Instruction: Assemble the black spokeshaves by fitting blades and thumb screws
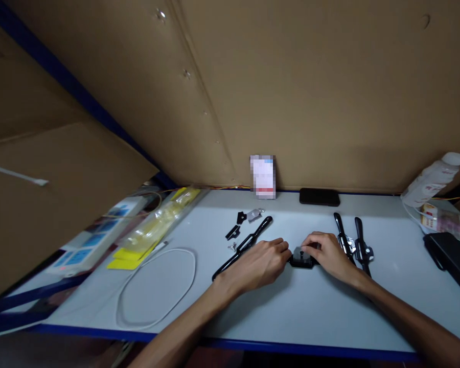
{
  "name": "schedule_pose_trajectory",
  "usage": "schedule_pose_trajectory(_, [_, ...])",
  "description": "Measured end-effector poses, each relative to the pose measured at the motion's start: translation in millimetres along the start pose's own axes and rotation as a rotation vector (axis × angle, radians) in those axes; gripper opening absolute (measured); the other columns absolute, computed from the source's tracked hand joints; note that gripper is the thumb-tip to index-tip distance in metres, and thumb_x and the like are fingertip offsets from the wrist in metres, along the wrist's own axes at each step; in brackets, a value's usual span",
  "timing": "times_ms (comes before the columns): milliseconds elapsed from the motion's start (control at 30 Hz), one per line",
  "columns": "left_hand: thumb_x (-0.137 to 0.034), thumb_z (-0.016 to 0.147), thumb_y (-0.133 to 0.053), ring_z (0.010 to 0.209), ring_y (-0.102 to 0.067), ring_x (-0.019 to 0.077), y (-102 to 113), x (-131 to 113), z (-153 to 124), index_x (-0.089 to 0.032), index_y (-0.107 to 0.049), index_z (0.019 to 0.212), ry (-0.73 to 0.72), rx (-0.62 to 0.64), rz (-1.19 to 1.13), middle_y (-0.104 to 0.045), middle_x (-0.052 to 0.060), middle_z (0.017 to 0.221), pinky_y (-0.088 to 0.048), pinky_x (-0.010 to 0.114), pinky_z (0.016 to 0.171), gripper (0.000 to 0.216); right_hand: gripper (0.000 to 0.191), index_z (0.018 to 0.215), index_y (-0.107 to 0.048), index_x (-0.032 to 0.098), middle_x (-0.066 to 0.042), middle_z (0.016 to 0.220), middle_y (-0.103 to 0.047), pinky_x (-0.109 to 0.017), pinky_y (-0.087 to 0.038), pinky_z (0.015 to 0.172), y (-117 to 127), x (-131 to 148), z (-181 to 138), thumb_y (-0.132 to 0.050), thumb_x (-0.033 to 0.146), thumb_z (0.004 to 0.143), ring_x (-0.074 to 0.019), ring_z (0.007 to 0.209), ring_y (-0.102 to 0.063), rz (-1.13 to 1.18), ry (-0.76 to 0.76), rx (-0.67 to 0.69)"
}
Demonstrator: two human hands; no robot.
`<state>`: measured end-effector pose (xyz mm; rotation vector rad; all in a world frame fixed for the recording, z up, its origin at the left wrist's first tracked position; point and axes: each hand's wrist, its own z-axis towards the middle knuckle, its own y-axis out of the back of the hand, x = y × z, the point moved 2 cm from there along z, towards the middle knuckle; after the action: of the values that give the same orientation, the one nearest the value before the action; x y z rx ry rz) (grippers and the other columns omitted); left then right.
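Note:
Both of my hands meet at a small black part lying on the white table. My left hand curls its fingers against the part's left side. Curled over its top and right side is my right hand, fingers pinched on it. A long black handled tool lies just left of my left hand. Two more black handled tools lie right of my right hand, partly under my wrist.
Small black and silver pieces lie behind the long tool. A black phone and a small card stand at the cardboard back wall. A white cable loop, yellow packets, a power strip, a white bottle and a black case lie around.

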<state>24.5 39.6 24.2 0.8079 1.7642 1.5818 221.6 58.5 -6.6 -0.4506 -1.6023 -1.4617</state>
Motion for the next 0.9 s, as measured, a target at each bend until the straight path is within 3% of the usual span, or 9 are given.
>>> schedule_pose_trajectory(233, [-0.006, 0.092, -0.054, 0.086, -0.064, 0.0216, 0.4, 0.4, 0.5, -0.015, -0.065, 0.091, 0.006, 0.005, -0.015, -0.066, 0.006, 0.091, -0.049, 0.032, 0.07, 0.014, 0.012, 0.079, -0.073, 0.02, -0.003, 0.083, -0.074, -0.031, -0.046, 0.076, -3.2, -3.3, -0.6, -0.065, 0.014, 0.086, -0.0197, 0.079, -0.066, -0.057, -0.004, 0.022])
schedule_pose_trajectory(433, [-0.006, 0.092, -0.055, 0.087, -0.065, 0.0214, 2.8, 0.6, 0.6, -0.015, -0.065, 0.092, 0.022, 0.016, -0.037, -0.067, 0.007, 0.092, -0.049, 0.031, 0.071, 0.014, 0.013, 0.074, -0.072, 0.02, -0.002, 0.077, -0.075, -0.03, -0.047, 0.072, -0.8, -9.5, 2.3, -0.063, 0.019, 0.083, -0.0185, 0.074, -0.067, 0.044, -0.051, 0.065])
schedule_pose_trajectory(900, [-0.008, 0.093, -0.056, 0.09, -0.067, 0.022, 0.3, 3.9, 0.4, -0.015, -0.069, 0.097, 0.034, 0.0, -0.097, -0.069, 0.006, 0.094, -0.049, 0.032, 0.073, 0.015, 0.01, 0.073, -0.07, 0.02, 0.0, 0.072, -0.07, -0.026, -0.041, 0.063, -3.2, -10.0, 0.1, -0.065, 0.014, 0.08, -0.0155, 0.067, -0.06, 0.031, -0.051, 0.034])
